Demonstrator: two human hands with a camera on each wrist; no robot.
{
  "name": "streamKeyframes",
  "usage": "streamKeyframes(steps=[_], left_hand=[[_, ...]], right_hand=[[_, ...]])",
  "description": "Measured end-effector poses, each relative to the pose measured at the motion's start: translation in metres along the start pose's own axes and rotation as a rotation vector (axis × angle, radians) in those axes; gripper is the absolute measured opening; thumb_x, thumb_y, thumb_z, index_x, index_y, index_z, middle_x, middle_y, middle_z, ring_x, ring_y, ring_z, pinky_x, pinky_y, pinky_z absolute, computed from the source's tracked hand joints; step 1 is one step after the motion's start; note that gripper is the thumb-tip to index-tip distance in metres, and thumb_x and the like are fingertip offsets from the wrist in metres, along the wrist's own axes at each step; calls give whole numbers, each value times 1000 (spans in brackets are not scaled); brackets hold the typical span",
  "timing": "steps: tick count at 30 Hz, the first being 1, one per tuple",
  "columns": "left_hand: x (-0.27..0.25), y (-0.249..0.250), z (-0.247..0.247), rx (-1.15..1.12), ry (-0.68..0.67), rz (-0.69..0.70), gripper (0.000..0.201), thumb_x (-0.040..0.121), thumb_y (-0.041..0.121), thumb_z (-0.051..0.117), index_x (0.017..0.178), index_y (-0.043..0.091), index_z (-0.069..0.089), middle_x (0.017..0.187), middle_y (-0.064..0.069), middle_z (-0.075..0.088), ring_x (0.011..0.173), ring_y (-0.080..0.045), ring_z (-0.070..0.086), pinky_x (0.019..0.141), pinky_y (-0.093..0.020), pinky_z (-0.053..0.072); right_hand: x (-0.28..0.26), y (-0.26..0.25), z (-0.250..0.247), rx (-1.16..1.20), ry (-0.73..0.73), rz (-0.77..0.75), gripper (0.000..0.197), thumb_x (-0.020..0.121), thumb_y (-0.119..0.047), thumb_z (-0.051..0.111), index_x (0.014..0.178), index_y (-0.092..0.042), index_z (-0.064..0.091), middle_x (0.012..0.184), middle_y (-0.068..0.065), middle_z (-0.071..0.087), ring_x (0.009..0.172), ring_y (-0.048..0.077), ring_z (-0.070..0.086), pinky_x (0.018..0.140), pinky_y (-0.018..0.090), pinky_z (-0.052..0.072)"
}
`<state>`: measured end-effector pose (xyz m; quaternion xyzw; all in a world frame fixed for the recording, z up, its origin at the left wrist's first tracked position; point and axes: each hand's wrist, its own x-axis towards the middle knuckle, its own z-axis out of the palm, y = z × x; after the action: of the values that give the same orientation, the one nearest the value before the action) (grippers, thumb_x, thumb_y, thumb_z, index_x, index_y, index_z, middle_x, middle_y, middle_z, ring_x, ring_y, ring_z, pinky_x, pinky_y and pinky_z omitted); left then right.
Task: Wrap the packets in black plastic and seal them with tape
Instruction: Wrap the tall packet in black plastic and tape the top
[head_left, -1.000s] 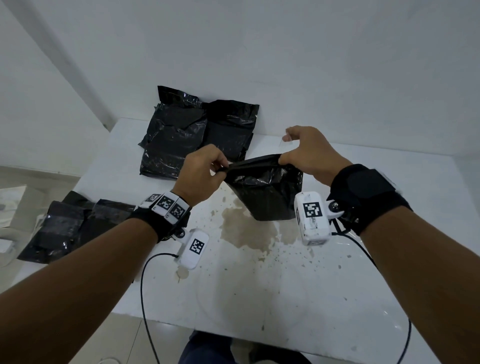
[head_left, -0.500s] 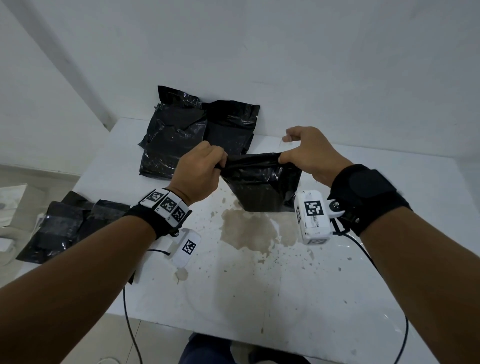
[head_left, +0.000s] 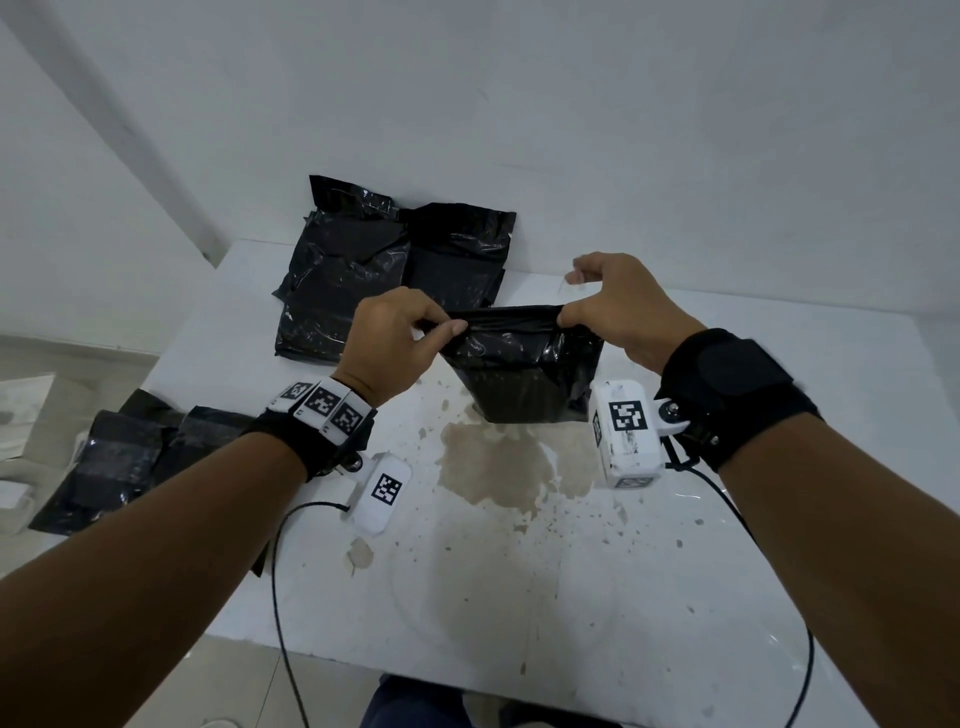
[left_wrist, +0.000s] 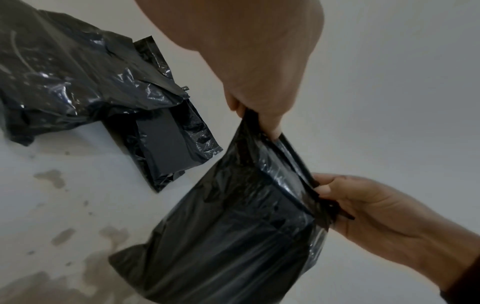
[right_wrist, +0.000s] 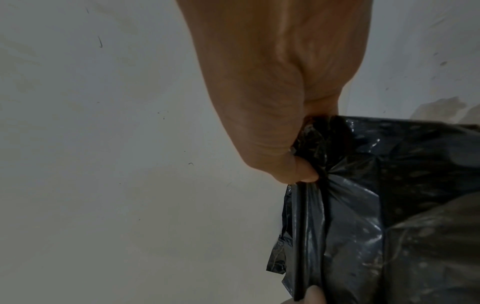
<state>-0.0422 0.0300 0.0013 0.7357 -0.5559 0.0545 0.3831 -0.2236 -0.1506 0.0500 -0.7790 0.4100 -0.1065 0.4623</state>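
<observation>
A black plastic bag (head_left: 524, 371) with a packet inside hangs upright above the white table (head_left: 779, 467), its lower edge near the surface. My left hand (head_left: 400, 338) pinches the left end of the bag's rolled top edge. At the right end, my right hand (head_left: 618, 306) pinches the same edge. In the left wrist view the bag (left_wrist: 233, 236) stretches between my left hand (left_wrist: 259, 115) and my right hand (left_wrist: 363, 205). The right wrist view shows my right hand (right_wrist: 298, 160) bunching the black plastic (right_wrist: 376, 205). No tape is in view.
Two wrapped black packets (head_left: 384, 270) lie at the back of the table against the wall. More black packets (head_left: 130, 457) sit at the table's left edge. A brown stain (head_left: 493, 467) marks the middle. Cables trail from both wrists.
Both hands have kept their hold on the bag's top edge. The left hand shifted slightly up and back, and the top edge is pulled more level and tighter.
</observation>
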Motion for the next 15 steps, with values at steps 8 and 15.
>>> streamKeyframes(steps=[8, 15], left_hand=[[20, 8, -2, -65, -339, -108, 22, 91, 15, 69, 113, 11, 68, 97, 2, 67, 81, -5, 56, 74, -12, 44], [19, 13, -5, -191, -227, -100, 3, 95, 8, 61, 93, 8, 63, 94, -3, 71, 80, -10, 64, 70, -19, 50]], right_hand=[[4, -3, -7, 21, 15, -5, 79, 75, 0, 75, 146, -2, 41, 129, 1, 57, 115, 17, 55, 80, 19, 44], [1, -4, -16, 31, 14, -31, 81, 76, -4, 79, 147, -2, 40, 132, 2, 57, 112, 16, 55, 81, 18, 45]])
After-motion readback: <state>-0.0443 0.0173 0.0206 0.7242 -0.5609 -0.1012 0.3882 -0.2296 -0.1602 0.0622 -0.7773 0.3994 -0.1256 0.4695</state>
